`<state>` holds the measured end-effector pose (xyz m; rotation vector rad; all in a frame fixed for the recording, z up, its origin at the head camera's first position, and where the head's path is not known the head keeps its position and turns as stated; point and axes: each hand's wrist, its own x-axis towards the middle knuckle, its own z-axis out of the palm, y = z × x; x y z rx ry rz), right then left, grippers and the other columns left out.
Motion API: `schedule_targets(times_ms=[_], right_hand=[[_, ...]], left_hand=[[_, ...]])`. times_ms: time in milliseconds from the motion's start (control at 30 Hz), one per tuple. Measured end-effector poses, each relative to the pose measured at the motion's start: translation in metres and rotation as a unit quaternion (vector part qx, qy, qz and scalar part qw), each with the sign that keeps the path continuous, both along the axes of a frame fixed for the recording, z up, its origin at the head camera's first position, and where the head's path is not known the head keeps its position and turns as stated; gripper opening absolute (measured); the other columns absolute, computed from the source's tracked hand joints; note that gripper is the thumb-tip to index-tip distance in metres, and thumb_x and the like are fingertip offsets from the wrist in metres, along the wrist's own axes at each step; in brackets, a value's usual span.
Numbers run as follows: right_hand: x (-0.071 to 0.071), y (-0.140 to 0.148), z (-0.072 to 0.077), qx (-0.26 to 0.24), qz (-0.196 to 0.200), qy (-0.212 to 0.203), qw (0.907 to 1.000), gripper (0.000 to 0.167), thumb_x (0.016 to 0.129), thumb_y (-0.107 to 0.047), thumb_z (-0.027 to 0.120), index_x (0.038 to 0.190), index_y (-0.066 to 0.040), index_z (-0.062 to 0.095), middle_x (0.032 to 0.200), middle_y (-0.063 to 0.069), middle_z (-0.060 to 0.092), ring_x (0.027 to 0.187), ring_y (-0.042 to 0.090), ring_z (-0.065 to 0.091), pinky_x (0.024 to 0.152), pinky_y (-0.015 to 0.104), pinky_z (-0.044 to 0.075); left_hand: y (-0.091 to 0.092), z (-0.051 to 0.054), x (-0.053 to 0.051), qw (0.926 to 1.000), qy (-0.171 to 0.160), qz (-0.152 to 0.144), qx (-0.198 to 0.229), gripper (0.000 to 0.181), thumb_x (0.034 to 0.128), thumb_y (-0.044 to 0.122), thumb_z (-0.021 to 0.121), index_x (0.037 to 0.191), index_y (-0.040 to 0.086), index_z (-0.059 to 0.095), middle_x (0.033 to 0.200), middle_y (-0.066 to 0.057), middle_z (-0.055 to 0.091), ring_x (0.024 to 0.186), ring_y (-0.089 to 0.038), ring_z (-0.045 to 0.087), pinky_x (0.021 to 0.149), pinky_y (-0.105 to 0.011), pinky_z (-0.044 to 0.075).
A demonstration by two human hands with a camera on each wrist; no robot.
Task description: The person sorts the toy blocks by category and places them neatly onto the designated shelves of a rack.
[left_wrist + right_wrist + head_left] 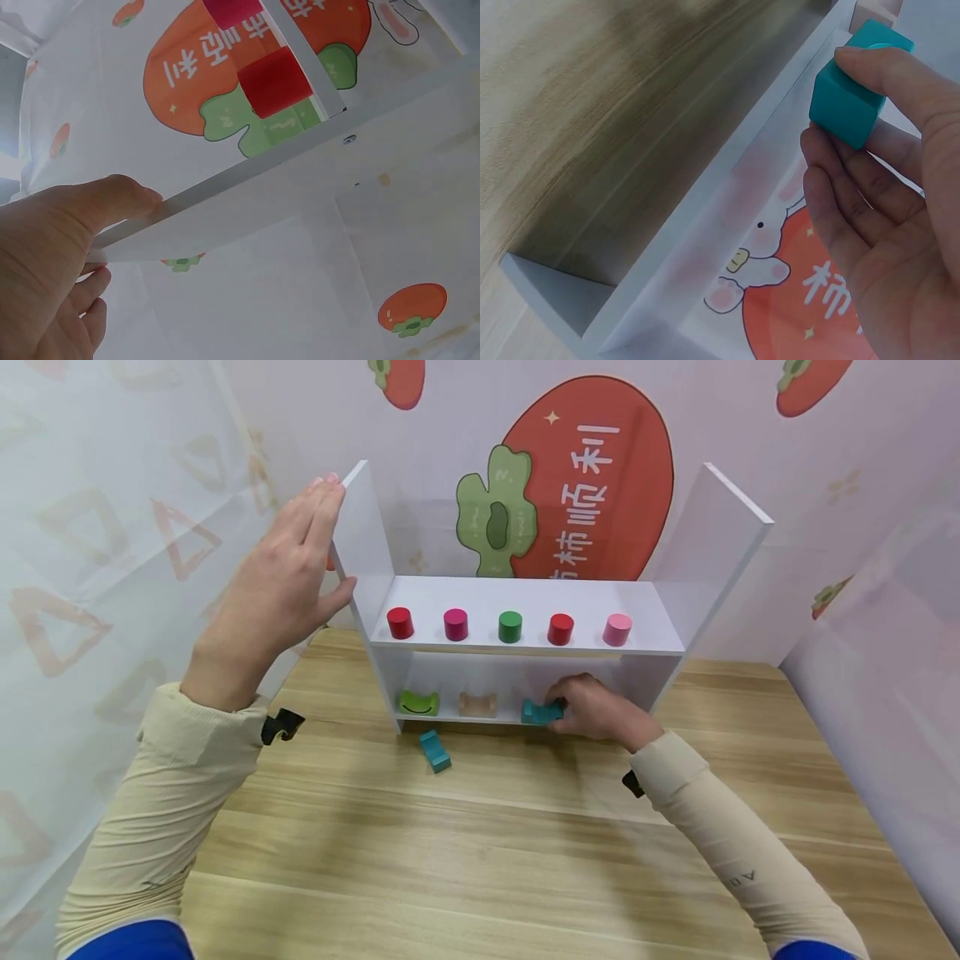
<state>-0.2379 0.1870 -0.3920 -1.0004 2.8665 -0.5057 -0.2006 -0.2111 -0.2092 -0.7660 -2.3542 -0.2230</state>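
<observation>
A small white shelf [525,652] with two tiers stands on the table. At its upper left, my left hand [281,568] grips the side panel [363,539]; in the left wrist view the thumb lies along the panel's edge, with the fingers on the outer side. On the lower tier, my right hand [600,710] pinches a teal block with a curved notch [538,713] between thumb and fingers. The right wrist view shows the teal block [847,97] up close. Left of it on that tier sit a beige notched block [477,705] and a green notched block [418,703].
Several cylinders stand in a row on the upper tier, among them a green cylinder [510,627] and a pink cylinder [617,629]. Another teal notched block [435,752] lies on the wooden table [450,860] before the shelf. Behind hangs a printed cloth [697,427].
</observation>
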Motion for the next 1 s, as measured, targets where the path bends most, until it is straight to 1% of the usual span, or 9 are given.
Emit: schedule_targets(times_ms=[200,300,467,733,1000], right_hand=[[-0.007,-0.006,-0.002,0.016,-0.019,-0.030,0.9992,0.030,0.085,-0.020,0.088,0.111,-0.008,0.081,0.104,0.004,0.077,0.092,0.021,0.064,0.089,0.038,0.064],[-0.009,-0.008,-0.002,0.021,-0.026,-0.037,0.9987,0.031,0.085,-0.021,0.088,0.113,-0.009,0.081,0.105,0.004,0.077,0.094,0.022,0.064,0.092,0.039,0.065],[-0.011,-0.010,-0.003,0.028,-0.034,-0.039,0.9983,0.033,0.086,-0.022,0.088,0.116,-0.010,0.080,0.109,0.005,0.077,0.097,0.022,0.065,0.096,0.042,0.065],[-0.015,-0.013,-0.005,0.033,-0.033,-0.037,0.9982,0.035,0.085,-0.022,0.089,0.116,-0.010,0.081,0.110,0.006,0.077,0.100,0.024,0.063,0.095,0.041,0.064],[-0.016,-0.015,-0.005,0.040,-0.035,-0.043,0.9977,0.038,0.084,-0.023,0.090,0.119,-0.012,0.080,0.118,0.006,0.076,0.108,0.025,0.062,0.101,0.046,0.063]], left_hand=[[0.001,0.000,0.000,1.0000,-0.001,0.005,-0.001,0.089,0.0888,-0.002,0.075,0.164,-0.004,0.026,0.171,-0.022,0.034,0.162,-0.036,0.029,0.137,-0.039,0.023],[0.001,0.000,0.000,1.0000,-0.002,0.005,-0.002,0.089,0.0892,-0.001,0.075,0.164,-0.004,0.026,0.170,-0.022,0.034,0.162,-0.036,0.029,0.137,-0.039,0.023],[0.001,-0.001,0.000,1.0000,-0.001,0.003,-0.001,0.089,0.0896,-0.001,0.075,0.164,-0.004,0.026,0.171,-0.022,0.034,0.162,-0.036,0.029,0.136,-0.039,0.024],[0.000,-0.001,0.000,1.0000,0.000,0.004,0.003,0.090,0.0886,-0.001,0.075,0.164,-0.004,0.027,0.171,-0.021,0.034,0.162,-0.035,0.029,0.137,-0.039,0.023],[0.000,-0.001,-0.001,1.0000,0.000,0.005,-0.001,0.088,0.0894,-0.001,0.074,0.164,-0.004,0.026,0.171,-0.022,0.034,0.162,-0.036,0.029,0.137,-0.038,0.022]])
